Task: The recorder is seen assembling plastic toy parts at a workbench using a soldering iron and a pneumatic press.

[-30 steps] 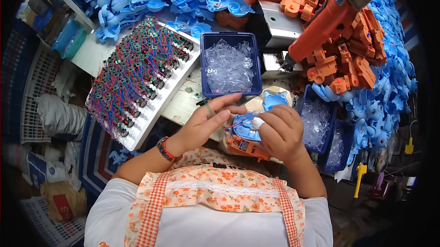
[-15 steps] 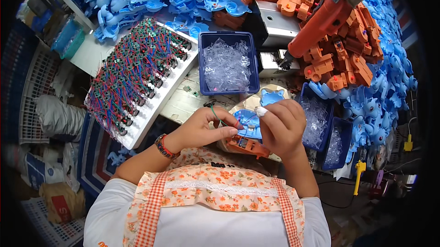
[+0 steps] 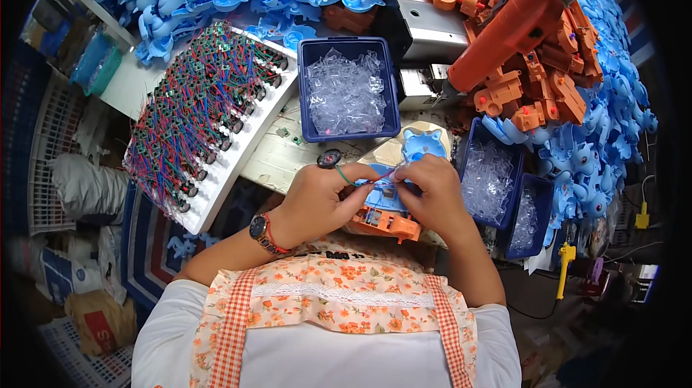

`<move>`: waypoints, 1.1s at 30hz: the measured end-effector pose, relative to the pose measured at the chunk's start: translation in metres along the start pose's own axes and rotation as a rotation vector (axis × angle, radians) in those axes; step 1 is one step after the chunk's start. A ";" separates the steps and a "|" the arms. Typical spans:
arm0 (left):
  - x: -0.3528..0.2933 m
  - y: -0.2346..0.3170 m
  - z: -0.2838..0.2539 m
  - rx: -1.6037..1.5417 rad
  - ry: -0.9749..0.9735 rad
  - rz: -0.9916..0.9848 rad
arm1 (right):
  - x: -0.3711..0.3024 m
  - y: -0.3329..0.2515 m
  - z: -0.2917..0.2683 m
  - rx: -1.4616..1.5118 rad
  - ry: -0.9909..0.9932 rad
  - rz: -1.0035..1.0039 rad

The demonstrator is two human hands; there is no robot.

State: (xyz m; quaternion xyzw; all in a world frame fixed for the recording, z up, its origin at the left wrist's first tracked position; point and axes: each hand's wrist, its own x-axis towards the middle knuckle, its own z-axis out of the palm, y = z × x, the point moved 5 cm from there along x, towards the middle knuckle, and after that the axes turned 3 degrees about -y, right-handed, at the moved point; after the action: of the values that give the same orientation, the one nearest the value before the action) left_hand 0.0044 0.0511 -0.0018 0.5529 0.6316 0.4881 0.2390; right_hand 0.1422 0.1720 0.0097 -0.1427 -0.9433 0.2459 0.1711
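Left hand [image 3: 313, 197]: thumb and index finger pinched together on thin wires [image 3: 383, 177], red among them. A green wire [image 3: 344, 175] runs over its index finger to a round black part [image 3: 329, 159] at the back of the hand. Right hand [image 3: 432, 190]: fingertips closed on the same wires, just beside the left. The wires are held above a blue shell [image 3: 389, 199], which sits behind an orange housing [image 3: 389, 224] at the near side. A second blue shell, eared [image 3: 424, 145], lies just beyond the right hand.

On the tabletop [image 3: 270, 161], a dark blue bin [image 3: 352, 137] of clear plastic parts [image 3: 346, 92] stands ahead of the hands. To its left, a white tray [image 3: 234, 183] carries wired circuit boards [image 3: 205, 100]. An orange power tool [image 3: 504, 38] hangs tilted at right, near piled orange housings [image 3: 569, 100].
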 end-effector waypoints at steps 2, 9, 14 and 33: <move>0.000 -0.003 0.001 -0.057 -0.006 -0.051 | 0.002 -0.002 -0.001 -0.037 -0.043 -0.015; 0.000 -0.007 0.002 -0.105 0.007 -0.060 | 0.009 -0.015 -0.001 -0.219 -0.102 -0.140; -0.001 0.003 -0.001 0.017 -0.072 -0.005 | 0.018 -0.025 -0.002 -0.456 -0.265 -0.227; 0.008 0.001 0.003 -0.067 -0.117 -0.016 | 0.028 0.005 0.000 -0.146 -0.334 -0.239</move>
State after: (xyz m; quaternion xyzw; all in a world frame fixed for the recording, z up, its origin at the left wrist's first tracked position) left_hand 0.0057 0.0594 -0.0002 0.5670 0.6045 0.4738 0.2977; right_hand 0.1183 0.1860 0.0147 0.0010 -0.9841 0.1752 0.0297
